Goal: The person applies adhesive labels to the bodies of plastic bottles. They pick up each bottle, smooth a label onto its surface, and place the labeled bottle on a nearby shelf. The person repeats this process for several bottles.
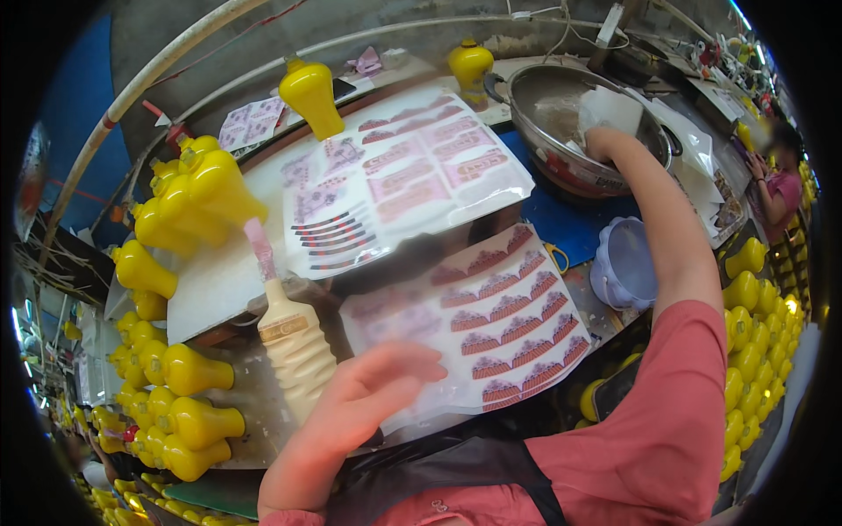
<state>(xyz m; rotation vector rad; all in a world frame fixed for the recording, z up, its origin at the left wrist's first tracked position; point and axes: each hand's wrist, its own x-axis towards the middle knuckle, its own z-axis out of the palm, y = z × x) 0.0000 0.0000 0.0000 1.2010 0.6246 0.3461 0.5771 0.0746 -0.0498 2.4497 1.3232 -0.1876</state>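
My right hand (603, 145) reaches over the rim of a wide metal pan (548, 101) of cloudy liquid at the back right. Its fingers are closed at the lower edge of a white sheet (611, 111) that stands up from the pan; the fingertips are hidden. Close to me, my left hand (381, 386) hovers, slightly blurred, with fingers stretched out and nothing in it. Below it lies a clear-backed sheet of red and purple decals (513, 320). Left of that hand is a cream ribbed bottle (296, 346) with a pink-tipped brush-like piece in its neck.
A larger decal sheet (412, 175) covers the board behind. Yellow glossy vases (197, 197) crowd the left side, with one vase (311, 96) on the board's far edge. A lavender bowl (624, 263) sits below the pan, near yellow-handled scissors (556, 254). Another person (776, 180) is far right.
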